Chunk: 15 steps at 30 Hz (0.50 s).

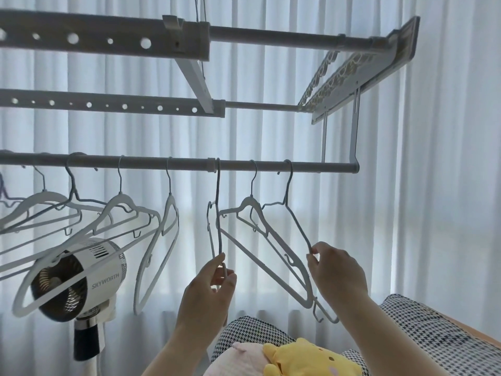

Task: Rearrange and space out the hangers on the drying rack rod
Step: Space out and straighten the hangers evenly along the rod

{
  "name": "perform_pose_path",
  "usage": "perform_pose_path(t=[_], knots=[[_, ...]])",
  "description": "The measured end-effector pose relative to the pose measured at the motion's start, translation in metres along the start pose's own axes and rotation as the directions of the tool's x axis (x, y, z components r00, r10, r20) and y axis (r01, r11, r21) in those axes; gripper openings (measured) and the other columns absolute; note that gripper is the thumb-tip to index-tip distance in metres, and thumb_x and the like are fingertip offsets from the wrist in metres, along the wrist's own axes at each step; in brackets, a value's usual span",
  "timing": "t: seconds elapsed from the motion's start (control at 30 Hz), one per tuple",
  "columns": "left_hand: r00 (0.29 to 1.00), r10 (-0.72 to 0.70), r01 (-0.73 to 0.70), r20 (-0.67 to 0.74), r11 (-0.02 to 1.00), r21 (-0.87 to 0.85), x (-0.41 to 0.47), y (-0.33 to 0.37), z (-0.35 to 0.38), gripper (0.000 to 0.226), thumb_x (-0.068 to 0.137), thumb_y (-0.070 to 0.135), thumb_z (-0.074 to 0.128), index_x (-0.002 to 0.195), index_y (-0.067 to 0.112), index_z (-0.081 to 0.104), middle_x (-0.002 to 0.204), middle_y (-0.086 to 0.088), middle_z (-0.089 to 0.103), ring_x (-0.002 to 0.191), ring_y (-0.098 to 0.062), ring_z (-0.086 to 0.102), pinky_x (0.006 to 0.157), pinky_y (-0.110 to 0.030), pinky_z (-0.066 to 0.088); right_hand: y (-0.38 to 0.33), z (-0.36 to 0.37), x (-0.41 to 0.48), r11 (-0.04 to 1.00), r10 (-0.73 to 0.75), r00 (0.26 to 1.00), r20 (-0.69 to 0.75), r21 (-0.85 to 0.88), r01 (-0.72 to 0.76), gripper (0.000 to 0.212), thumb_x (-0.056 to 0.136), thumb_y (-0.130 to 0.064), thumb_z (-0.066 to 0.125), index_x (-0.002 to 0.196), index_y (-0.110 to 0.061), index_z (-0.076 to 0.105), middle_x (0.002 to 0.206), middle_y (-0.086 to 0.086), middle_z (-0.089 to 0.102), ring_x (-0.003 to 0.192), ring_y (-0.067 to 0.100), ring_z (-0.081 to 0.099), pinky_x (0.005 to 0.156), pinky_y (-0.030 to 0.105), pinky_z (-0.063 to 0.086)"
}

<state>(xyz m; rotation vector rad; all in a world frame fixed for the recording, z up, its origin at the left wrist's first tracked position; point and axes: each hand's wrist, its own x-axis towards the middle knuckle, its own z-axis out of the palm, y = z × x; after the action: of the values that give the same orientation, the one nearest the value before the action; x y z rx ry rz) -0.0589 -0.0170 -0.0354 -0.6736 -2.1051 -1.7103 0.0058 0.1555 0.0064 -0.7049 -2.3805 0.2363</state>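
Both hands are on hangers on the lowest rod (189, 162): the left hand (214, 278) pinches a thin grey hanger (217, 213), the right hand (334, 264) the shoulder of the end hanger (296, 221). A white hanger (267, 234) hangs between these grips, fairly evenly spaced; left of the left grip the remaining hangers (81, 213) overlap and probably need spreading.

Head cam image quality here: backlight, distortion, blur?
Head view: strong backlight through the curtain, so the hangers and rod read grey and low-contrast; wide-angle bowing in the upper rails; left hand and right hand sharp, no obvious motion blur; no glare.
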Motion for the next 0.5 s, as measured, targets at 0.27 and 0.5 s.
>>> perform_pose_path(t=[0.27, 0.5], knots=[[1.000, 0.023, -0.023, -0.014, 1.000, -0.002, -0.003, 0.000, -0.003, 0.040, 0.089, 0.018, 0.055, 0.128, 0.015, 0.049, 0.081, 0.023, 0.054, 0.077, 0.011, 0.050, 0.060, -0.002, 0.038, 0.002, -0.007, -0.003, 1.000, -0.001, 1.000, -0.007, 0.022, 0.001, 0.032, 0.097, -0.033, 0.033, 0.117, -0.016, 0.053, 0.112, 0.003, 0.066, 0.106, 0.025, 0.058, 0.083, 0.029, 0.043], [0.999, 0.019, -0.020, -0.049, 1.000, -0.013, -0.009, 0.000, -0.018, 0.042, 0.088, 0.027, 0.053, 0.128, 0.014, 0.050, 0.090, 0.008, 0.059, 0.079, 0.011, 0.048, 0.067, -0.012, 0.034, 0.008, -0.013, -0.007, 0.996, -0.010, 0.996, -0.086, 0.084, 0.017, 0.037, 0.095, -0.037, 0.037, 0.124, -0.018, 0.051, 0.118, -0.001, 0.063, 0.114, 0.021, 0.054, 0.088, 0.029, 0.042]])
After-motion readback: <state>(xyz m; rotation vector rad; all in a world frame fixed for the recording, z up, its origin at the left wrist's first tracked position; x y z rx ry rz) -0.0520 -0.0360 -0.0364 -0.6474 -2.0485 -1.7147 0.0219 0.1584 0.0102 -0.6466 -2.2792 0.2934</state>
